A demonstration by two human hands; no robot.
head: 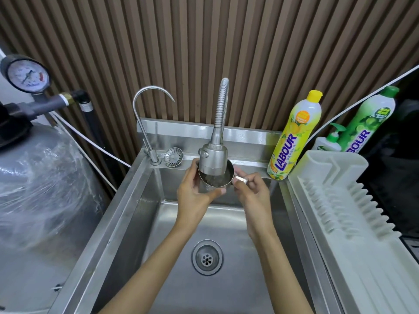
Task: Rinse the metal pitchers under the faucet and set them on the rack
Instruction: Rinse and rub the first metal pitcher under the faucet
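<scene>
Left hand [195, 193] wraps metal pitcher [214, 184], right hand [251, 193] pinches handle [241, 179], beneath faucet head [214, 159]: rinse apparently under way. Dish rack [340, 200] beside sink's [127, 196] right edge: no pitcher yet.

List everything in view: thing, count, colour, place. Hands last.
sink: 1, steel, centre
spray faucet: 1, silver, back middle of the sink
metal pitcher: 1, silver, under the spray faucet, above the sink
gooseneck tap: 1, silver, sink's back left corner
strainer: 1, silver, back ledge between the taps
drain: 1, silver, sink floor
rack: 1, off-white, right of the sink
yellow soap bottle: 1, yellow, sink's back right corner
green soap bottle: 1, green, behind the rack
pump bottle: 1, white with green pump, between the soap bottles
pressure gauge: 1, white dial, upper left
tank: 1, grey, plastic-wrapped, left
left hand: 1, grips the pitcher's body
right hand: 1, pinches the pitcher's handle
</scene>
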